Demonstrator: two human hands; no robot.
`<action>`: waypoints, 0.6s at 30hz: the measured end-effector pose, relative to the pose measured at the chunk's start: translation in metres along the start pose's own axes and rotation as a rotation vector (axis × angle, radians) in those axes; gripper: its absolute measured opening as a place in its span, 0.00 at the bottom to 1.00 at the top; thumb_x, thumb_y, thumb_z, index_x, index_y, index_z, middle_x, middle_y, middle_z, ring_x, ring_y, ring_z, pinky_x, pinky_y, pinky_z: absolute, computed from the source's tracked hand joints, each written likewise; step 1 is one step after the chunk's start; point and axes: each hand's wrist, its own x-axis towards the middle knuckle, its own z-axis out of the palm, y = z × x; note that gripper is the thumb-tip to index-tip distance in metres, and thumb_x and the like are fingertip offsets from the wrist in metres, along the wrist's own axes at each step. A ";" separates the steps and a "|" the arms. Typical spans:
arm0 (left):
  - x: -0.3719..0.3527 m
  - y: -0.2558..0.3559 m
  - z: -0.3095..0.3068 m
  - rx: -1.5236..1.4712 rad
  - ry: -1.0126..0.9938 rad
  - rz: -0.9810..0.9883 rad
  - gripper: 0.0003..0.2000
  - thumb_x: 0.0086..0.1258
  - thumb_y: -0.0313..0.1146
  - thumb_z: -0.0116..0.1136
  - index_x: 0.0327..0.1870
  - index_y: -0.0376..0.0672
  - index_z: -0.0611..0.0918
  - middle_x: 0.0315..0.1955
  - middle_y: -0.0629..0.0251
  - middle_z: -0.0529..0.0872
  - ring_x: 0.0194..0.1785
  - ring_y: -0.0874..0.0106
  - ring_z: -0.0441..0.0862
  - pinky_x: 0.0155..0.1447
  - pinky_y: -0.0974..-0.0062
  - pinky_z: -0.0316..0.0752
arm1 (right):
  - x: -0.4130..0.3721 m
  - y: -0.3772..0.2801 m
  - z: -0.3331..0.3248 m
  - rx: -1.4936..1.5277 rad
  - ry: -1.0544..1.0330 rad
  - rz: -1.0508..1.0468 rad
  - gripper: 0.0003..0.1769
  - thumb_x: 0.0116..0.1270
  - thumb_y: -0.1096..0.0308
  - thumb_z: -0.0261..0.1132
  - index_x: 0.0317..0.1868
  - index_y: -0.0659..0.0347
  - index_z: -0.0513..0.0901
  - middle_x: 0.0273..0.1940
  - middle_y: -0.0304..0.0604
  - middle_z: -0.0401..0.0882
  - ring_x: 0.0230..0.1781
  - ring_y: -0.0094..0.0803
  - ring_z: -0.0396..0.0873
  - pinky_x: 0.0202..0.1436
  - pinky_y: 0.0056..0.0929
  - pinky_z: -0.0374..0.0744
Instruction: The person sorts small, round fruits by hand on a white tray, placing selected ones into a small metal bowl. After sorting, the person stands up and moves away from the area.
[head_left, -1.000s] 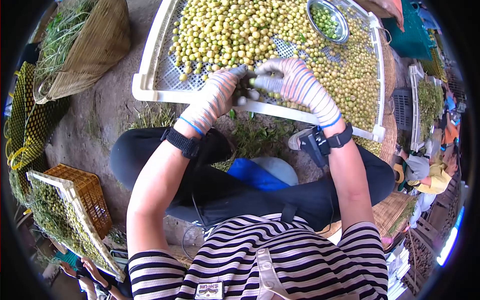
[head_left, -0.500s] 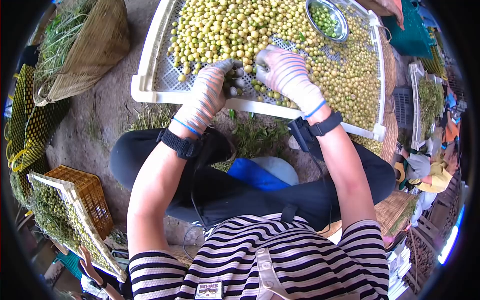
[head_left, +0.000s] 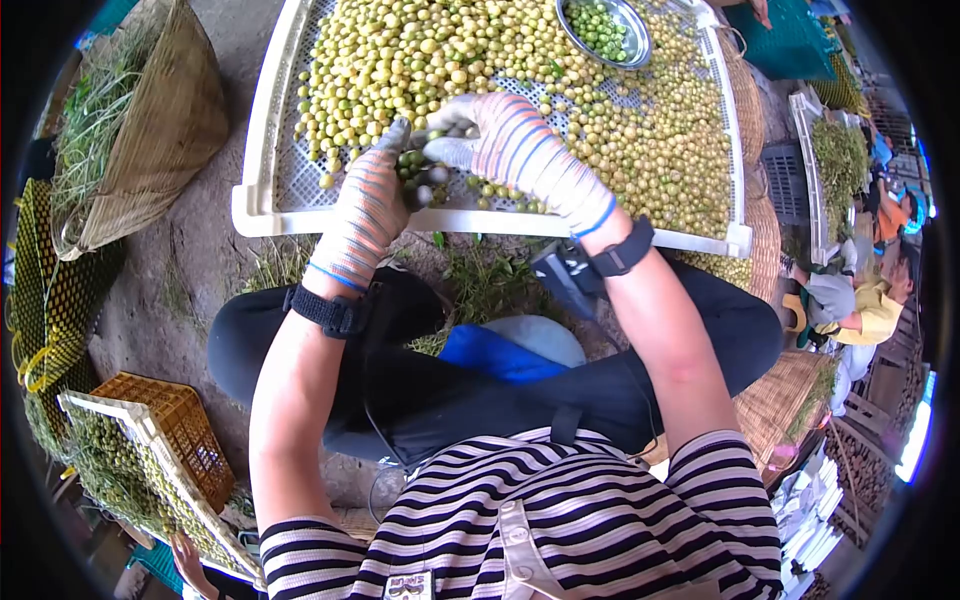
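Observation:
Both my hands wear striped gloves with grey fingers over the near edge of a white mesh tray (head_left: 490,222) heaped with small round yellow-green fruits (head_left: 400,60). My left hand (head_left: 385,185) is curled palm-up around several darker green fruits (head_left: 408,162). Close beside it, my right hand (head_left: 480,135) reaches in from the right with thumb and fingers bent toward those fruits; what lies between its fingertips is too small to make out. At the tray's far side rests a metal bowl (head_left: 645,45) of bright green fruits.
A woven basket (head_left: 165,125) of grassy stems stands at upper left. Lower left are an orange crate (head_left: 180,425) and another fruit tray (head_left: 150,440), with a person's hand (head_left: 185,555) nearby. Woven baskets (head_left: 765,240) stand at right, and people (head_left: 860,310) sit farther off.
My right hand has moved left, closer to my left hand, and its fingers have opened somewhat from a tighter curl. The view has shifted, so the tray and bowl appear farther left.

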 end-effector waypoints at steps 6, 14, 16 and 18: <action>-0.007 0.007 0.010 -0.072 -0.174 -0.133 0.16 0.72 0.44 0.49 0.35 0.40 0.79 0.22 0.69 0.79 0.23 0.78 0.74 0.24 0.85 0.67 | 0.008 0.056 -0.063 -0.576 0.052 0.223 0.13 0.58 0.64 0.64 0.44 0.53 0.83 0.35 0.45 0.84 0.34 0.37 0.82 0.42 0.32 0.79; -0.008 0.007 0.010 -0.019 -0.092 -0.056 0.13 0.72 0.41 0.49 0.35 0.40 0.79 0.22 0.70 0.79 0.22 0.80 0.71 0.23 0.85 0.65 | 0.005 0.086 -0.050 -0.558 -0.018 0.402 0.11 0.53 0.60 0.63 0.36 0.51 0.84 0.34 0.47 0.83 0.36 0.45 0.81 0.44 0.40 0.78; -0.010 0.009 0.011 -0.037 -0.097 -0.022 0.13 0.72 0.41 0.49 0.36 0.40 0.79 0.23 0.71 0.79 0.22 0.80 0.71 0.23 0.85 0.65 | 0.003 0.099 -0.055 -0.507 0.038 0.368 0.11 0.51 0.58 0.63 0.34 0.52 0.84 0.32 0.48 0.82 0.34 0.45 0.81 0.42 0.39 0.78; -0.009 0.008 0.009 -0.027 -0.113 -0.008 0.13 0.72 0.41 0.49 0.37 0.40 0.79 0.23 0.71 0.79 0.22 0.80 0.71 0.24 0.84 0.65 | 0.002 0.092 -0.060 -0.414 0.139 0.392 0.11 0.51 0.59 0.63 0.34 0.52 0.84 0.32 0.49 0.82 0.33 0.46 0.80 0.42 0.38 0.78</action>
